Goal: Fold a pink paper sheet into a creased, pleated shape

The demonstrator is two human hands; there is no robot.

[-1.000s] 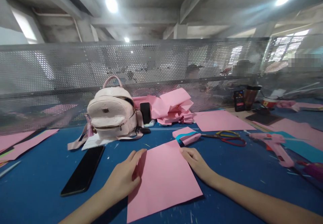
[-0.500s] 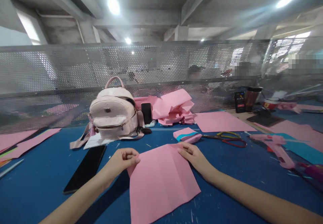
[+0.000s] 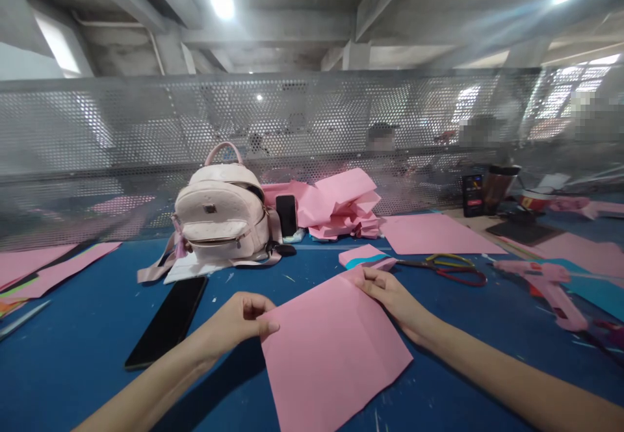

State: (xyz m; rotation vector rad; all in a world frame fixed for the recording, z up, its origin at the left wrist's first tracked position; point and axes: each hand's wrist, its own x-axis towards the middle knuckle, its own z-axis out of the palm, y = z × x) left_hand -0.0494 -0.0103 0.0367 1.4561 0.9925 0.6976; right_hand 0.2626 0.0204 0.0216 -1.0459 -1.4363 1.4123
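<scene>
A creased sheet of pink paper (image 3: 331,347) hangs between my two hands, tilted over the blue table. My left hand (image 3: 246,318) pinches its upper left corner, thumb on the near face. At the upper right corner, my right hand (image 3: 390,292) grips the edge, its fingers partly behind the paper. Just beyond that hand lies a folded pink paper piece (image 3: 365,258) with a blue stripe. Scissors (image 3: 453,268) with yellow and red handles lie to its right. Left of my left hand rests a black phone (image 3: 168,321).
A white backpack (image 3: 221,214) stands at the back, beside a smaller phone (image 3: 286,216) and crumpled pink paper (image 3: 341,204). A pink glue gun (image 3: 550,289) lies at the right, near a tumbler (image 3: 500,188). A perforated metal screen (image 3: 312,117) borders the table's far side.
The paper has turned, its right corner rising and its left corner dropping slightly. Both hands have kept their hold and shifted a little to the right in view.
</scene>
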